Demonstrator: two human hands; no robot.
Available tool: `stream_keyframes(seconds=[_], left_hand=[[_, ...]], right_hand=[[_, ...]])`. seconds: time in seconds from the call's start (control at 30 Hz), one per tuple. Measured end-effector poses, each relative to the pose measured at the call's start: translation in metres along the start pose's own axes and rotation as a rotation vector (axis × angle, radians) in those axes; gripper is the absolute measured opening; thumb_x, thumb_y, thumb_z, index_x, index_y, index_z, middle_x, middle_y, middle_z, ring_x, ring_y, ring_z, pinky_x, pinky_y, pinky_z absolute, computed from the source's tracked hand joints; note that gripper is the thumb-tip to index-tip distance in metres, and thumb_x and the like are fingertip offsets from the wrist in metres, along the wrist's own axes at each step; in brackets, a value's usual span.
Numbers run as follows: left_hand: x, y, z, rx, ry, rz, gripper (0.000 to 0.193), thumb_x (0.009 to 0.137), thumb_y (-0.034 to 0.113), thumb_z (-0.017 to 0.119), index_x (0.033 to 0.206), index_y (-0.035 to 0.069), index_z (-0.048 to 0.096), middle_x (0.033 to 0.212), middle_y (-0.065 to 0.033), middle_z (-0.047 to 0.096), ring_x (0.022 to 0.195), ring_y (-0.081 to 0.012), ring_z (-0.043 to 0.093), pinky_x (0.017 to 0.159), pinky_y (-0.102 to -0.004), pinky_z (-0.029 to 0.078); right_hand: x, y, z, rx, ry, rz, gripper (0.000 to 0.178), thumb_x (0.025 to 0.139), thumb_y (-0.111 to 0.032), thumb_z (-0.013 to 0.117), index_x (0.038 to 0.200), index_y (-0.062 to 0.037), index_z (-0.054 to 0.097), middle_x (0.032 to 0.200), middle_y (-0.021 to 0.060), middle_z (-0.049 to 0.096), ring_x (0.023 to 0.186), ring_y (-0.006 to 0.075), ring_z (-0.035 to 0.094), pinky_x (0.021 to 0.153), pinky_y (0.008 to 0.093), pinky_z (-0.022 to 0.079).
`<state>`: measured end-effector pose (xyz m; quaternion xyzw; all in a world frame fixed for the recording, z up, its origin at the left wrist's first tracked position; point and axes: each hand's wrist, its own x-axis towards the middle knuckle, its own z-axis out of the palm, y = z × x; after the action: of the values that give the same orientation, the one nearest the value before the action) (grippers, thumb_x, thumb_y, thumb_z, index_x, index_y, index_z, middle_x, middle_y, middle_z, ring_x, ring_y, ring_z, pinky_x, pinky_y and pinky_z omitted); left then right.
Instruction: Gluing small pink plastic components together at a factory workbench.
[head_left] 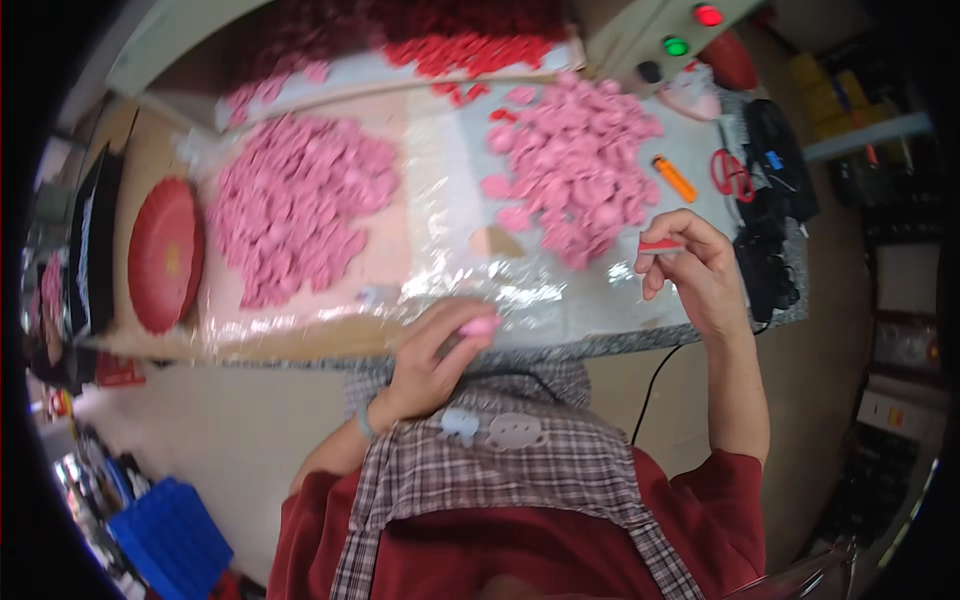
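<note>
Near the front edge of the table, my left hand (432, 358) is closed, pinching a small rounded pink piece (480, 326) between thumb and fingers. Farther right and a little higher, my right hand (700, 268) is closed on a small flat strip (660, 247), red along one side and pale along the other. Its exact kind is too small to tell. The two hands are well apart. Beyond them lie two heaps of similar pink pieces, a left heap (300, 205) and a right heap (585, 160), both on clear plastic sheeting (425, 230).
A red fluted bowl (166, 255) stands at the far left. Red pieces (465, 52) lie at the back under a machine housing (655, 45) with lit buttons. An orange cutter (674, 179), red-handled scissors (732, 175) and a black cable (655, 380) are on the right.
</note>
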<state>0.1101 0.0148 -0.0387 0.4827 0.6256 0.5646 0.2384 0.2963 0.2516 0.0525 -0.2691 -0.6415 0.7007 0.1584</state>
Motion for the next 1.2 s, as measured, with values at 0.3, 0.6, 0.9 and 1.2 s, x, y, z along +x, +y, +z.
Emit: stream_keyframes(seconds=[0.3, 0.6, 0.9, 1.2], left_hand=[[-0.05, 0.0, -0.028, -0.041, 0.085, 0.016, 0.029, 0.078, 0.002, 0.072, 0.107, 0.001, 0.065, 0.104, -0.0122, 0.066, 0.089, -0.0207, 0.065, 0.071, -0.0273, 0.055], [-0.074, -0.001, -0.03, -0.246, 0.109, -0.04, 0.033, 0.079, -0.002, 0.07, 0.111, 0.001, 0.065, 0.111, -0.0128, 0.063, 0.097, -0.0193, 0.064, 0.079, -0.0277, 0.057], [-0.079, 0.003, -0.025, -0.312, 0.039, -0.232, 0.036, 0.084, -0.004, 0.067, 0.118, -0.003, 0.058, 0.12, -0.0151, 0.058, 0.107, -0.0202, 0.06, 0.09, -0.0305, 0.051], [-0.082, 0.002, -0.022, 0.037, 0.068, 0.011, 0.035, 0.075, 0.003, 0.075, 0.108, -0.002, 0.065, 0.105, -0.0157, 0.068, 0.097, -0.0263, 0.067, 0.083, -0.0312, 0.053]], right_hand=[[-0.025, 0.06, 0.1, 0.238, -0.227, 0.159, 0.021, 0.089, -0.005, 0.059, 0.108, 0.0, 0.052, 0.088, 0.0138, 0.064, 0.061, 0.0129, 0.058, 0.055, 0.0207, 0.045], [-0.037, 0.081, 0.151, 0.208, -0.224, 0.042, 0.017, 0.09, -0.001, 0.06, 0.106, 0.0027, 0.057, 0.093, 0.0138, 0.066, 0.07, 0.0163, 0.065, 0.06, 0.023, 0.052], [-0.047, 0.082, 0.161, 0.236, -0.109, 0.07, 0.011, 0.088, 0.001, 0.063, 0.098, 0.0042, 0.059, 0.084, 0.0106, 0.065, 0.063, 0.0153, 0.064, 0.053, 0.0234, 0.051], [-0.048, 0.084, 0.164, 0.028, -0.127, 0.154, 0.007, 0.087, 0.0, 0.066, 0.093, 0.0026, 0.062, 0.076, 0.0069, 0.064, 0.059, 0.0084, 0.061, 0.049, 0.0195, 0.048]])
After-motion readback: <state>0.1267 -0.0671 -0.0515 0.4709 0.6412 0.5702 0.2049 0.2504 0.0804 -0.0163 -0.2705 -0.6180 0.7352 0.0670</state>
